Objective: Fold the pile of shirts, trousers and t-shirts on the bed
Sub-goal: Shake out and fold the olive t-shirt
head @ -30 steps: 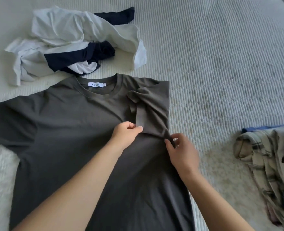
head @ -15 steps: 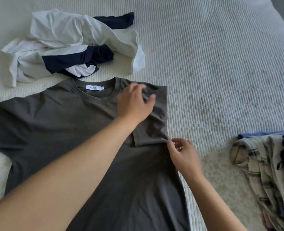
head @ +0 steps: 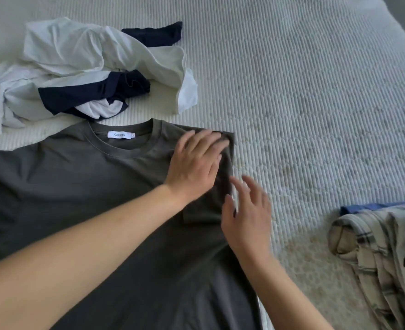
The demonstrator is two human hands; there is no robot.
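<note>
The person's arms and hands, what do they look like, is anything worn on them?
Both forearms are bare as far as the frame shows. The left hand and right hand wear no gloves, and no rings, watch or bracelet are visible. No sleeve shows.

Single view only, taken from head height, aimed forward and steeply down at bed. Scene seen close, at arm's reach: forearms enter from bottom edge. Wide-angle lens evidenced by curved bed edge at top right. No second view provided for overlap.
</note>
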